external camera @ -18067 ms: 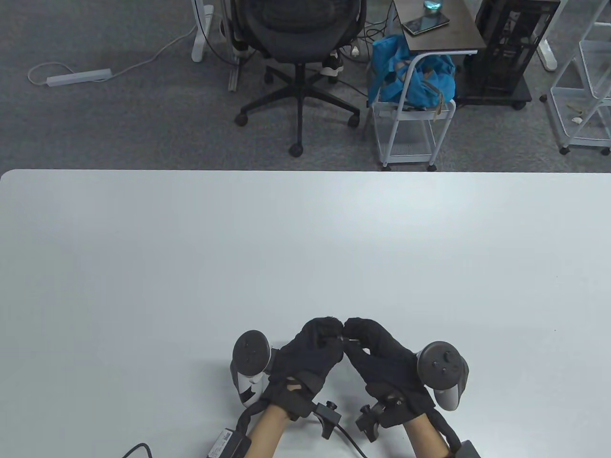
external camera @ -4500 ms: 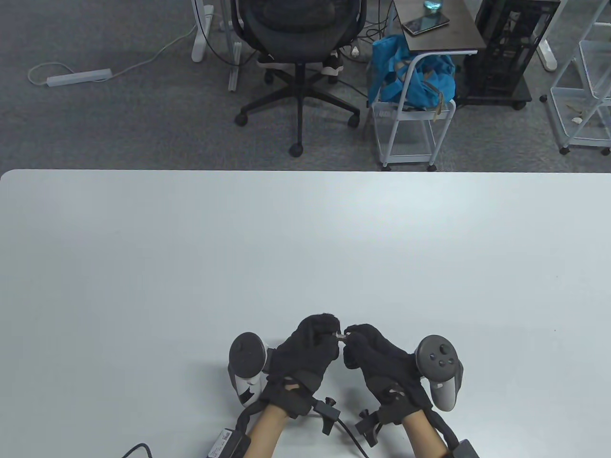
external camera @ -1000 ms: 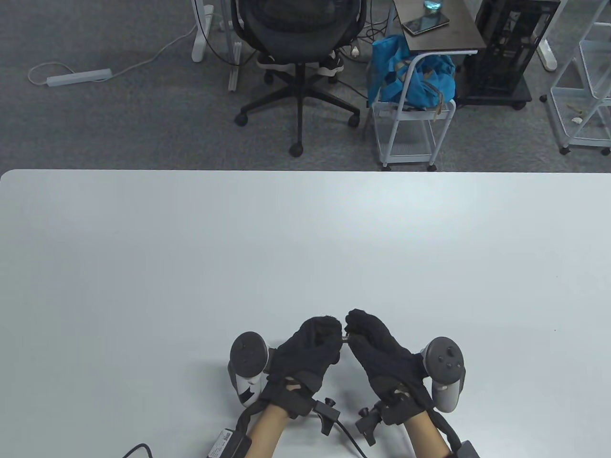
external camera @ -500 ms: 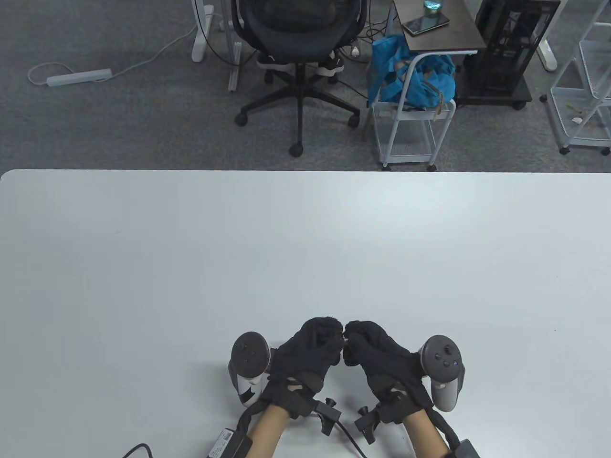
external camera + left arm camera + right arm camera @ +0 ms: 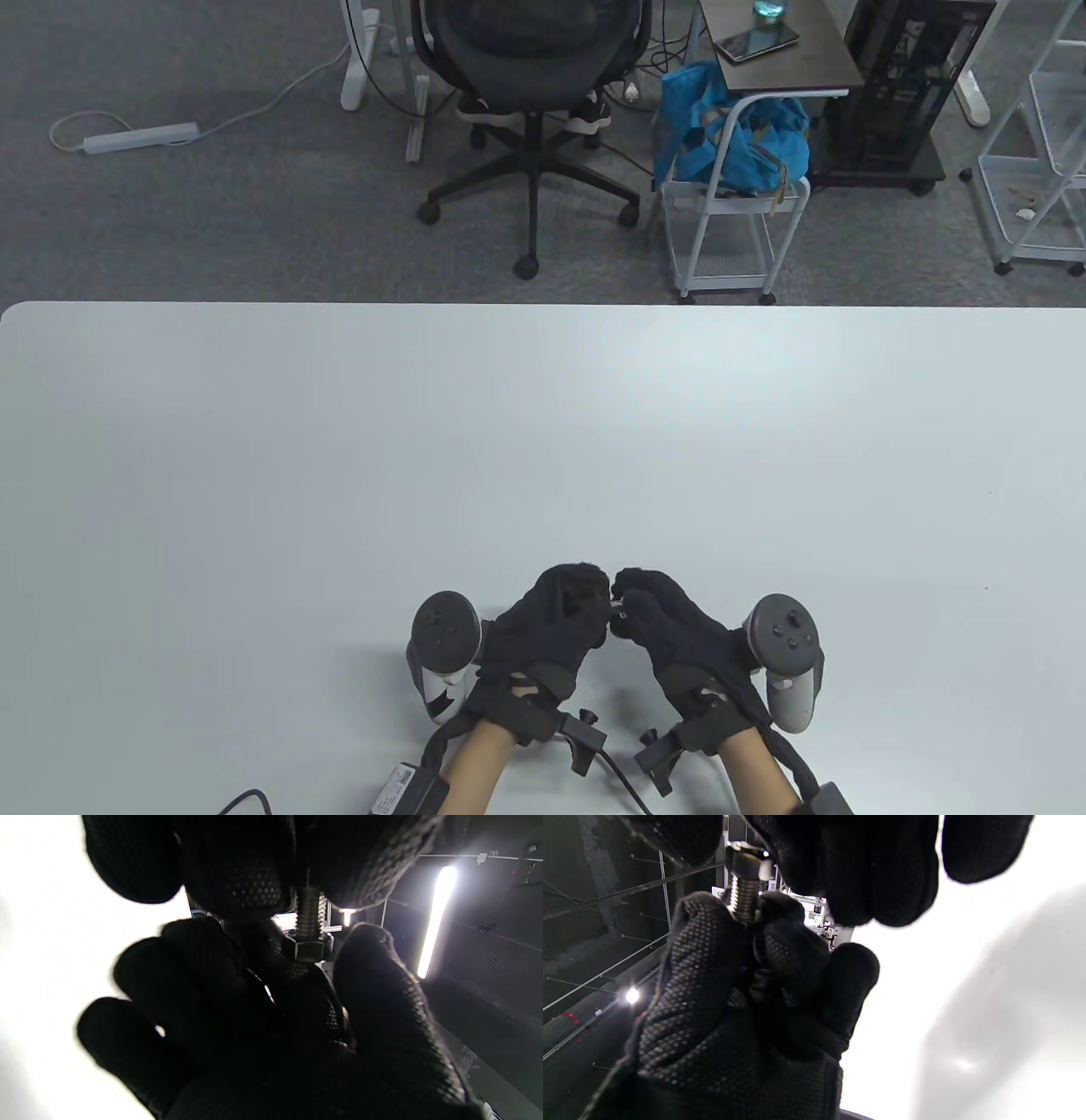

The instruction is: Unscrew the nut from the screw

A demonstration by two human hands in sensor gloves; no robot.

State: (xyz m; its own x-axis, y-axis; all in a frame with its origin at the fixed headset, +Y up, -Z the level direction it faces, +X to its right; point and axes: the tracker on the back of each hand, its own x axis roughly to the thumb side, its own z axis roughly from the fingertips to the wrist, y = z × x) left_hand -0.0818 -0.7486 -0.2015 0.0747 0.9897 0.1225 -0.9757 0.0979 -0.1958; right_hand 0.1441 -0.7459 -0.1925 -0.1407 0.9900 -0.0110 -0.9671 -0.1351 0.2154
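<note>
A small metal screw (image 5: pixel 612 603) is held in the air between both gloved hands, just above the table's near edge. My left hand (image 5: pixel 594 598) pinches the threaded shaft (image 5: pixel 308 914) between its fingertips (image 5: pixel 250 878). My right hand (image 5: pixel 626 598) pinches the hex nut (image 5: pixel 308 948) at the shaft's other end. In the right wrist view the nut (image 5: pixel 746 857) sits under my right fingers (image 5: pixel 865 866), and the shaft (image 5: pixel 741 902) runs down into the left hand (image 5: pixel 712 984). The screw's head is hidden in the left hand's grip.
The white table (image 5: pixel 543 441) stretches away in front of the hands. A cable (image 5: pixel 242 800) lies at its near edge on the left. Beyond the far edge stand an office chair (image 5: pixel 530 76) and a white cart with a blue bag (image 5: pixel 730 144).
My right hand has rolled at the wrist around the screw, and its fingertips have dropped slightly since a second ago. The left hand has stayed still.
</note>
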